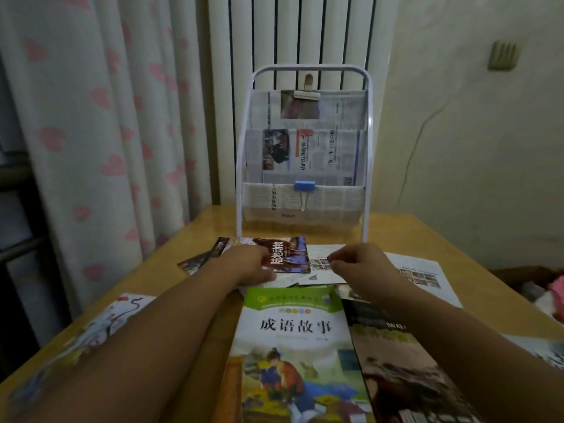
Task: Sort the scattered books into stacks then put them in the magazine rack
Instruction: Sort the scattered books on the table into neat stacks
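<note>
Books lie scattered on the wooden table (412, 236). My left hand (248, 265) grips the near left edge of a dark red book (288, 253) lying flat near the middle. My right hand (363, 267) has its fingers curled at the edge of a white printed sheet (325, 264) beside that book; whether it pinches the sheet is unclear. Nearer to me lie a green-topped storybook (293, 340), a dark brown book (406, 370) overlapping it on the right, and a pale illustrated book (100, 328) under my left forearm. The white magazine rack (305, 148) stands at the far edge, holding newspapers.
A blue binder clip (304, 187) hangs on the rack's lowest pocket and a wooden clip (306, 93) on the top one. A dark booklet (203, 259) lies left of the red book, a white page (424, 276) to the right. Curtains hang at left, a radiator behind.
</note>
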